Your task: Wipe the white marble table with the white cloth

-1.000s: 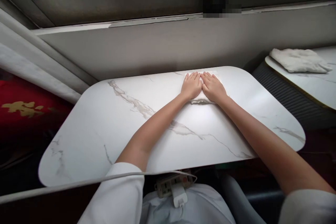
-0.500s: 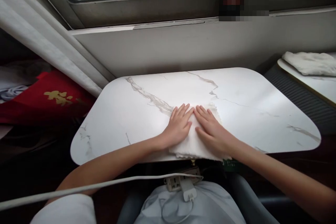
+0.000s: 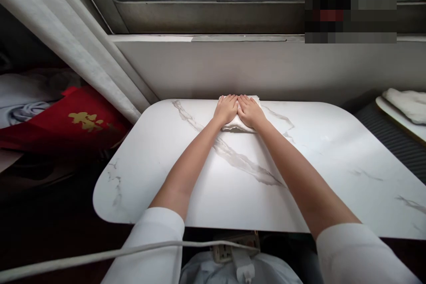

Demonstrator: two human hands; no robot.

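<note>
A folded white cloth point(image 3: 238, 126) lies at the far edge of a white marble-patterned table point(image 3: 156, 164), close to the wall. My left hand point(image 3: 226, 110) presses flat on its left part, fingers stretched forward. Beside it, my right hand point(image 3: 250, 112) rests flat on the cloth's right part, also with fingers extended. The two hands touch or nearly touch at the fingertips. Most of the cloth is covered by them; its near edge and far corners show. Both arms reach straight across the tabletop.
A power strip point(image 3: 222, 250) with a plugged-in white charger point(image 3: 244, 268) and a white cable point(image 3: 133, 248) sit below the table's near edge. At left are a curtain point(image 3: 66, 40) and a red bag point(image 3: 63, 128). Another white cloth point(image 3: 408, 104) lies on a surface at right.
Both hands have slid the cloth forward from the table's near edge to its far edge. The arms are now extended, and the view has shifted slightly.
</note>
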